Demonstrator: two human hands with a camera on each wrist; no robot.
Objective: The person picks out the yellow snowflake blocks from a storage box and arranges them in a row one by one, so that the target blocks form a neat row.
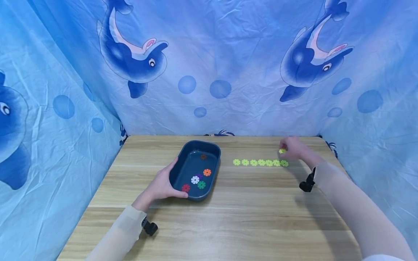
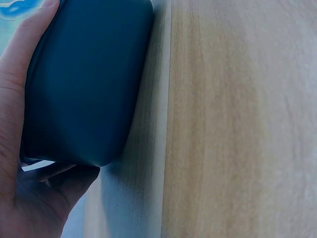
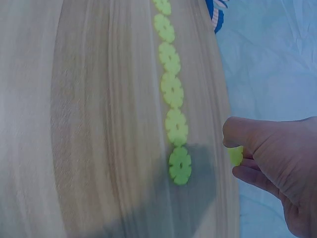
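Note:
My left hand (image 1: 161, 183) grips the dark blue plastic box (image 1: 174, 174) at its left side, the thumb along the near rim. In the left wrist view, fingers (image 2: 79, 181) curl against the box's end. Inside the box lie an orange snowflake disc (image 1: 207, 172), a white disc (image 1: 195, 179), a green disc (image 1: 201, 185), a red disc (image 1: 185, 187), and purple and brown ones. My right hand (image 1: 294, 148) pinches a yellow-green snowflake disc (image 3: 236, 156) between thumb and fingers. It hovers just behind the right end of a row of yellow-green discs (image 1: 261, 162) on the table.
The wood-grain table (image 1: 248, 217) reaches back to a blue curtain (image 1: 245, 116) printed with dolphins, which also hangs along both sides. Small black cameras (image 1: 307, 184) are strapped at both wrists.

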